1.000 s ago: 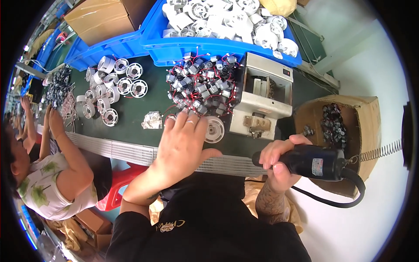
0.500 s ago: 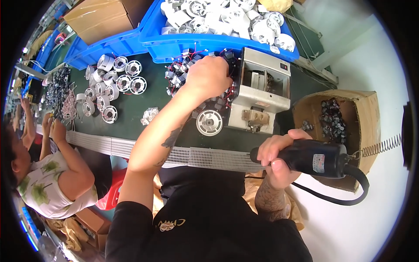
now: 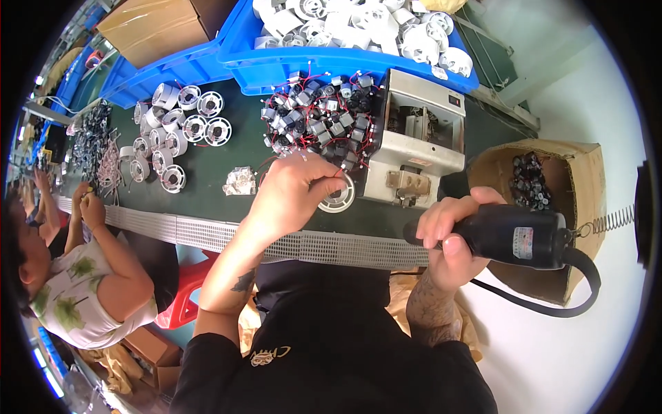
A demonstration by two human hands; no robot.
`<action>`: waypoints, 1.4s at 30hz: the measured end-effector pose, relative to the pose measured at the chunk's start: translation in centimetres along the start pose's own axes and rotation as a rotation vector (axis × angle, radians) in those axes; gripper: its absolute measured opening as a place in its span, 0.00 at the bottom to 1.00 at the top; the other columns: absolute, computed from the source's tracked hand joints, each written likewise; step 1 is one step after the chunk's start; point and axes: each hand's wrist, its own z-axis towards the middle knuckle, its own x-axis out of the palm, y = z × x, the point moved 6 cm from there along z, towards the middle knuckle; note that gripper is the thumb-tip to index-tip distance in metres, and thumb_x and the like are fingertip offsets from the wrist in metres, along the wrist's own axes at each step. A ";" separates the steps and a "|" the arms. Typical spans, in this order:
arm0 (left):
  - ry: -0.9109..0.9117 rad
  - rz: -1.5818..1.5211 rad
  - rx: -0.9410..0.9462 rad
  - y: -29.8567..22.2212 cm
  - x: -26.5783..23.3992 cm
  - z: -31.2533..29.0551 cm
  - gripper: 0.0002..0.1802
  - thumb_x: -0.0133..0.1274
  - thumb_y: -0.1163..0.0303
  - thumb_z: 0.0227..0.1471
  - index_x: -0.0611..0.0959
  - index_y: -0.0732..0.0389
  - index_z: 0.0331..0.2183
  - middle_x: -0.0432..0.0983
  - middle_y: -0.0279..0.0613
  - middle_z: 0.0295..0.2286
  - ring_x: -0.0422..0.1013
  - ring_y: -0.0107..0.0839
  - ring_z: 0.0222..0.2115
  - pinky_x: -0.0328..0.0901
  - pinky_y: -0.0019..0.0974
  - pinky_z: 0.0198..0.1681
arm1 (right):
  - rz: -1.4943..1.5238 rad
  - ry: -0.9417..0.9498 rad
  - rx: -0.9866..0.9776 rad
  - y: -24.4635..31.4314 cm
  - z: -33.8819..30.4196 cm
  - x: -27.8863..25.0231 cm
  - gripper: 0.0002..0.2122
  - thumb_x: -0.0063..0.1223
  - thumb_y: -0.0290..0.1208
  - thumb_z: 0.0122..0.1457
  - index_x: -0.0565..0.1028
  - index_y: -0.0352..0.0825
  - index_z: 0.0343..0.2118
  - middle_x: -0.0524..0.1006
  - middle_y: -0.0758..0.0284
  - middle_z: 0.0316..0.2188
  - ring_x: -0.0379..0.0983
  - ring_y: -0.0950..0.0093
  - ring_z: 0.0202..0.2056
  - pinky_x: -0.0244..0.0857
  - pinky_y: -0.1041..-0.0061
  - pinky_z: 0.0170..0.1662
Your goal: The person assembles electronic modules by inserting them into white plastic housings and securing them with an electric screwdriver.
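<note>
In my right hand [image 3: 452, 238] is a black electric screwdriver [image 3: 514, 236], gripped with the fingers wrapped round its front end; its tip points left over the bench's near edge. My left hand [image 3: 296, 190] is closed, thumb against the fingers, at the upper left of a white round plastic housing [image 3: 338, 200] lying on the green bench. What the fingers pinch is hidden, though a thin wire shows beside them. Just beyond lies a heap of small motors [image 3: 317, 121] with red wires. To the right of that heap stands a beige metal machine [image 3: 414, 141].
Blue bins [image 3: 289, 72] of white housings line the back. Several finished-looking white housings [image 3: 172, 141] sit at left, near a crumpled clear bag [image 3: 239, 181]. A cardboard box [image 3: 586, 179] holding motors is at right. A coiled spring [image 3: 614, 222] tethers the screwdriver. A co-worker [image 3: 96, 276] works at left.
My left hand has come back from the motor heap toward me, down to the white housing, uncovering the heap. My right hand and the screwdriver have shifted slightly right.
</note>
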 end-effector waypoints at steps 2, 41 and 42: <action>-0.042 0.052 0.021 0.2 0.2 -0.4 0.06 0.62 0.74 0.43 0.84 0.63 0.28 0.77 0.43 0.23 0.72 0.44 0.27 0.67 0.40 0.32 | -0.068 0.021 -0.021 0.1 0.4 0.2 0.27 0.55 0.29 0.53 0.57 0.29 0.53 0.68 0.67 0.21 0.64 0.77 0.19 0.62 0.77 0.21; -0.019 -0.346 -0.297 4.8 3.0 -2.0 0.16 0.60 0.67 0.49 0.82 0.61 0.40 0.71 0.37 0.23 0.63 0.25 0.22 0.59 0.32 0.27 | -0.017 0.233 -0.010 -2.1 3.0 5.1 0.28 0.51 0.26 0.55 0.54 0.31 0.57 0.69 0.65 0.25 0.65 0.76 0.21 0.64 0.75 0.24; -0.025 -0.346 -0.299 4.6 2.7 -2.0 0.16 0.60 0.67 0.49 0.82 0.61 0.40 0.71 0.37 0.23 0.63 0.25 0.22 0.59 0.32 0.27 | -0.023 0.222 -0.005 -2.4 3.2 5.7 0.28 0.51 0.26 0.55 0.54 0.30 0.57 0.69 0.65 0.25 0.65 0.76 0.21 0.64 0.74 0.24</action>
